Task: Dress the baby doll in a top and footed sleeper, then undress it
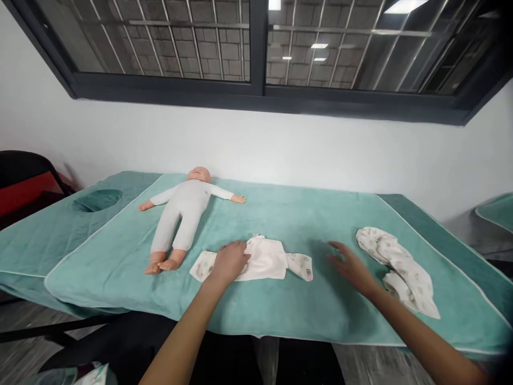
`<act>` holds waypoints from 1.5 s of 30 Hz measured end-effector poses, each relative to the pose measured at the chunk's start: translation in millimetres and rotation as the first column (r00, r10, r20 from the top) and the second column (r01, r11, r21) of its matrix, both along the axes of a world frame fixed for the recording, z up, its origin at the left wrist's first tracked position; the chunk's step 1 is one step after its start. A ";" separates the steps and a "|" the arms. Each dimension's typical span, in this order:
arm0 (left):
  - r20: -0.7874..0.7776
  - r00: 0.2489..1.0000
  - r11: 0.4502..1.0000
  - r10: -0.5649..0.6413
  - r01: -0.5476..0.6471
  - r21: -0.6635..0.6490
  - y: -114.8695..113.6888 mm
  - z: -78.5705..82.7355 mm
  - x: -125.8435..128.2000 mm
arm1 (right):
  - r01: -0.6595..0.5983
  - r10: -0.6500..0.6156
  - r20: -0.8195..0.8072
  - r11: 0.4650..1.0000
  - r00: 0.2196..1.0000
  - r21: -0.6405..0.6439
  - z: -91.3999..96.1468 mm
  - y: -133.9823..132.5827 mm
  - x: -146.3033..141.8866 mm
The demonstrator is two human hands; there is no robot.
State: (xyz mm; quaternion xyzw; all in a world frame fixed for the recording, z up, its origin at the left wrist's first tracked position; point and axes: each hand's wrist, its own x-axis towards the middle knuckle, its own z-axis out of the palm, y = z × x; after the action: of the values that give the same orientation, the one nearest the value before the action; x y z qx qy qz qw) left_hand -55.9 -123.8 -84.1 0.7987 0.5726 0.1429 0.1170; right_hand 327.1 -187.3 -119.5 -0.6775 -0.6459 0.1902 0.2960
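Observation:
My left hand (230, 262) rests palm down on the left part of a small white baby shirt (267, 259), its fingers lying on the cloth near one printed sleeve. The shirt is spread on the green bed cover, with its other patterned sleeve (300, 265) stretched to the right. To the right of that sleeve, my right hand (350, 266) hovers over the cover, fingers apart and holding nothing. Beyond my right hand lies a crumpled white printed baby garment (401, 270). A baby doll (184, 206) in a white body suit lies on its back at the left, arms spread.
The green-covered massage bed (304, 313) has a face hole (98, 200) at its left end. A white wall (280, 149) and a dark-framed window (258, 91) stand behind it. A black and red chair (28, 184) is at far left; a clear bag (76, 374) sits at lower left.

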 end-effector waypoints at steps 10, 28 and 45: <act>0.108 0.875 0.757 -0.472 0.340 0.558 -69.8 102.8 16.9 | -0.644 0.659 -0.086 0.750 0.747 0.155 161.3 5.5 -154.3; 0.235 0.965 0.742 -0.118 -0.071 0.667 -103.8 149.5 7.7 | -0.513 0.474 0.235 0.846 0.849 0.144 179.3 -57.5 -129.6; -0.135 0.990 0.743 -0.035 0.117 0.659 -120.5 164.6 -6.0 | -0.486 0.559 -0.091 0.780 0.824 0.395 188.5 -44.1 -140.0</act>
State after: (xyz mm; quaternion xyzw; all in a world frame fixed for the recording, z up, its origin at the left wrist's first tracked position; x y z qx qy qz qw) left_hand -61.9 -244.3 80.5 0.8173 0.4568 0.2868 -0.2025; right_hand 187.1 -231.4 69.0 -0.3826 -0.7986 0.2134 0.4127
